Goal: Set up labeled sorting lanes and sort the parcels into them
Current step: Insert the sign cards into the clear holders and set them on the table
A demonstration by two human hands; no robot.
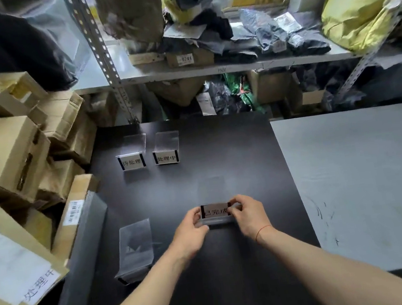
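A clear acrylic sign holder with a white printed label (215, 212) stands near the middle of the black table (233, 153). My left hand (191, 227) pinches its left end and my right hand (248, 214) pinches its right end. Two more labelled sign holders stand side by side farther back: one (131, 159) on the left, one (166, 156) just right of it. A fourth clear holder (134, 249) lies flat near the table's left edge, its label side hidden.
Stacked cardboard boxes (14, 152) crowd the left side, one bearing a handwritten label (41, 286). A metal shelf (209, 69) behind holds poly-bag parcels, a small box and a yellow bag (356, 14). A grey board (366, 180) covers the right.
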